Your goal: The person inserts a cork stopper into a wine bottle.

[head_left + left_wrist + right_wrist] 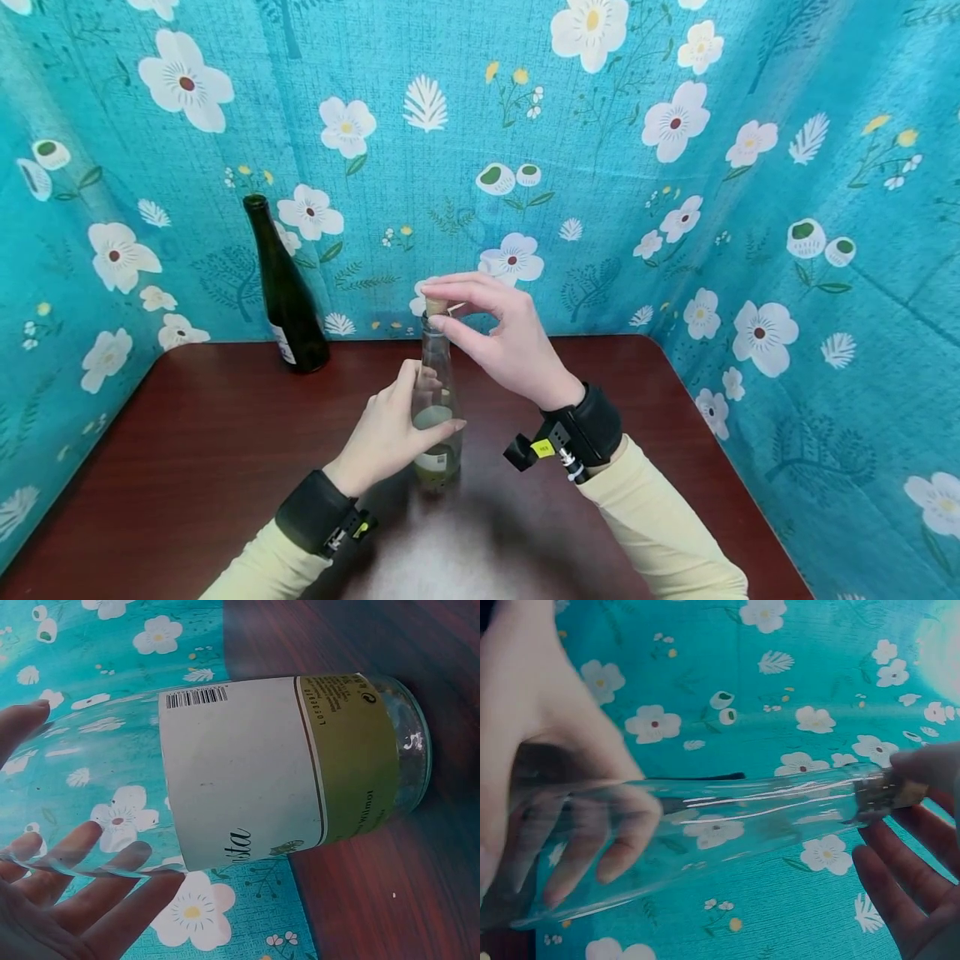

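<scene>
Two hands work a clear bottle upright on the counter: left hand wraps its body, right hand pinches the cork at the mouth; a steady grip below should keep it from tipping

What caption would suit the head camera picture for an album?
Left hand grips a clear bottle on the table; right hand pinches its cork.
</scene>
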Demonstrator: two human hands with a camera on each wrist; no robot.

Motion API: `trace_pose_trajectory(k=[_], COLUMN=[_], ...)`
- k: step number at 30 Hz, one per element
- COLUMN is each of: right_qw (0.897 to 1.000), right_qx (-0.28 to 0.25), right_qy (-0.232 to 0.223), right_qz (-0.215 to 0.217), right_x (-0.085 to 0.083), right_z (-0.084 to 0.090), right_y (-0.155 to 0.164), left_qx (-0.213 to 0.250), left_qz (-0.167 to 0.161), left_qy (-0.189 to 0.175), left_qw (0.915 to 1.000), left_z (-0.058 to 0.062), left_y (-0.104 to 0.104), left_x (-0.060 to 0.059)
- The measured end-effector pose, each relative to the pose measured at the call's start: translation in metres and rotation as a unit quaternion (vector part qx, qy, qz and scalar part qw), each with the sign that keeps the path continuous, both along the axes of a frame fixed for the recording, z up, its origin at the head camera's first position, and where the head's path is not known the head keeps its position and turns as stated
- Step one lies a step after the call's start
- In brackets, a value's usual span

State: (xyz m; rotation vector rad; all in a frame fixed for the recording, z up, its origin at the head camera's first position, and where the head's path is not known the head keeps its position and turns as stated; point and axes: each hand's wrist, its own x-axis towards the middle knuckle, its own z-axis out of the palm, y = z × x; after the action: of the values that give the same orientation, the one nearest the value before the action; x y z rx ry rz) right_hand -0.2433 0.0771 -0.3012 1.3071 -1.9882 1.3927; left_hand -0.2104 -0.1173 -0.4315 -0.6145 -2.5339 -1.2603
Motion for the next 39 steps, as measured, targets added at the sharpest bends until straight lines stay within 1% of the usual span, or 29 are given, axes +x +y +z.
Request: trace_pose_trajectory(k=[3,6,9,12,18,27,31,33,35,37,39], right_qw=[1.0,0.999,0.999,0.998,0.998,0.999,1.0,0.999,0.999,0.997,0.994], right_qx=[0.01,0.033,0.053,0.063,0.057,0.033,0.026,0.02,0.017,0.015,0.015], right_qy=[0.0,-0.004,-0.002,0.005,0.0,-0.008,-0.015,-0.027,-0.045,-0.073,-0.108], right_qz=[-0.001,0.0,-0.005,-0.012,-0.009,0.013,0.005,-0.007,-0.02,-0.029,-0.028], right_x=[0.001,0.001,0.001,0.0,0.0,0.0,-0.001,-0.001,0.0,0.001,0.003], right_z=[-0.005,-0.01,-0.014,-0.016,-0.014,-0.013,-0.015,-0.021,-0.031,-0.045,-0.062], right_y=[-0.002,-0.004,-0.006,-0.007,-0.008,-0.009,-0.009,-0.01,-0.009,-0.006,0.0], left_qx=[-0.008,-0.015,-0.014,-0.014,-0.013,-0.011,-0.007,-0.007,-0.008,-0.01,-0.012], left_qz=[0.0,0.0,-0.003,-0.003,-0.005,-0.007,-0.01,-0.012,-0.013,-0.013,-0.013], left_qy=[0.003,0.005,0.005,0.005,0.011,0.013,0.015,0.017,0.018,0.019,0.023], left_qw=[1.0,0.9999,0.9999,0.9999,0.9998,0.9998,0.9998,0.9998,0.9997,0.9997,0.9996], left_z=[0.0,0.0,0.0,0.0,0.0,-0.001,-0.001,-0.001,-0.002,-0.002,-0.001], left_y=[0.0,0.0,0.0,0.001,0.0,0.0,-0.001,-0.001,-0.002,-0.002,-0.003], left_x=[0.0,0.0,0.0,0.0,-0.001,-0.002,-0.003,-0.003,-0.002,-0.001,-0.001])
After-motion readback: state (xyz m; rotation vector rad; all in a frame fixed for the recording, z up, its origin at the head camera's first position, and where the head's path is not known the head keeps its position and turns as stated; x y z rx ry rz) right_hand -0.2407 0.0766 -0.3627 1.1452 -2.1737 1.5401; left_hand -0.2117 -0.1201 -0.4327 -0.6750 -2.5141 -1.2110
